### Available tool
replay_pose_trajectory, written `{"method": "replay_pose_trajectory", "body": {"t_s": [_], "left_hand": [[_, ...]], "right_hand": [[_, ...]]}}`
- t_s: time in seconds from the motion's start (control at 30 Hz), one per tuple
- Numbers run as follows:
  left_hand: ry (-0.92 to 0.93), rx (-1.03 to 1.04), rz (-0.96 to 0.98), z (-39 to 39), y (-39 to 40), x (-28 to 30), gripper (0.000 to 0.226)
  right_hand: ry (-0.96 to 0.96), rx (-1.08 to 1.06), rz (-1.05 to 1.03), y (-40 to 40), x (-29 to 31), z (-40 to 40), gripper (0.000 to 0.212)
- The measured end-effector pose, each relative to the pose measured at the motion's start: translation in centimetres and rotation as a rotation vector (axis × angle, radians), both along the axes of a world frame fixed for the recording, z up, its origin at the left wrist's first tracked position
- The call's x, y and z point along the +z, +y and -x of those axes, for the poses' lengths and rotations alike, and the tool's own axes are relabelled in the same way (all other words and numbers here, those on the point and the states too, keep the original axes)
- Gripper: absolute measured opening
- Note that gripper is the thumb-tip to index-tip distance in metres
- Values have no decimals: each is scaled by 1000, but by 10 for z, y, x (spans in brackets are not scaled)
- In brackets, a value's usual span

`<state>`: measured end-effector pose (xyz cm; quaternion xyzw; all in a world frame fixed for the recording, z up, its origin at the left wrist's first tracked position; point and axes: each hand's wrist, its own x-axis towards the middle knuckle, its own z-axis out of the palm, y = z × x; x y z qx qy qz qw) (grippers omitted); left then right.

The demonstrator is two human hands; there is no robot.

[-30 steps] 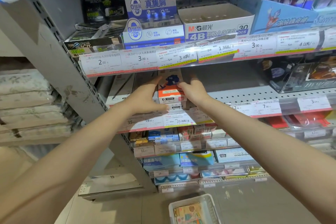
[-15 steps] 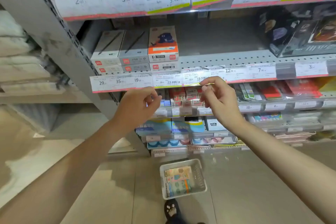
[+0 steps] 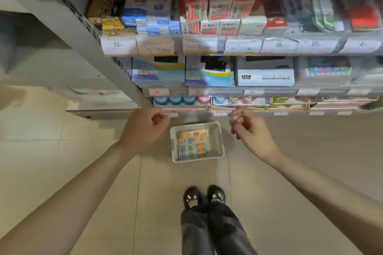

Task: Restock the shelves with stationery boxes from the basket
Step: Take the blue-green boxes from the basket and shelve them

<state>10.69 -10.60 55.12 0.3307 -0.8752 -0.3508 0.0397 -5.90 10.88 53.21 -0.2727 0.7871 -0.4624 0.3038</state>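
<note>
view points steeply down at the floor [image 3: 62,151] in front of the shelves [image 3: 228,46]. white basket [image 3: 217,141] sits on the floor, just short of the lowest shelf edge, ahead of the person's dark shoes [image 3: 204,195]. stationery boxes [image 3: 191,144] lie stacked flat in the left part of the basket; right part of the basket shows bare mesh. at least three box faces visible, print too blurred to read.

left hand [image 3: 143,128] hangs above the floor to the left of the basket, fingers curled in toward the palm, a loose closed grip with nothing in it. right hand [image 3: 251,130] hangs to the right of the basket, fingers [image 3: 235,115] half bent, thumb and forefinger close together, grip loosely open, nothing held. neither hand touches the basket or the boxes; the basket lies between the two hands, lower down.

shelves: rows of small cartons in red, white, blue and yellow behind a strip of price labels [image 3: 117,44]; below that, wider blue and white cartons [image 3: 209,76]. grey slotted upright [image 3: 83,33] runs diagonally at left. frame is motion-blurred toward the top.
</note>
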Motion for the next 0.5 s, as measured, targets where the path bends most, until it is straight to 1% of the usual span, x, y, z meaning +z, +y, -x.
{"method": "replay_pose_trajectory", "body": {"t_s": [0.1,0.2,0.27,0.4,0.5], "left_hand": [[-104,-2,-48,-9,-1,-67,26],[-188,23,-76,-15,0,-140,31],[-232,27,-98,-17,0,-189,27],[-268,41,-147,-16,-1,-287,14],[-300,29,-166,-12,1,-357,15]], "right_hand": [[-65,0,-140,7,-67,-6,28],[-162,-47,-252,7,-140,-12,13],[-210,-74,-319,5,-190,-14,7],[-200,-103,-408,-2,-292,-15,7],[-198,-91,-480,-7,-367,-14,10]]}}
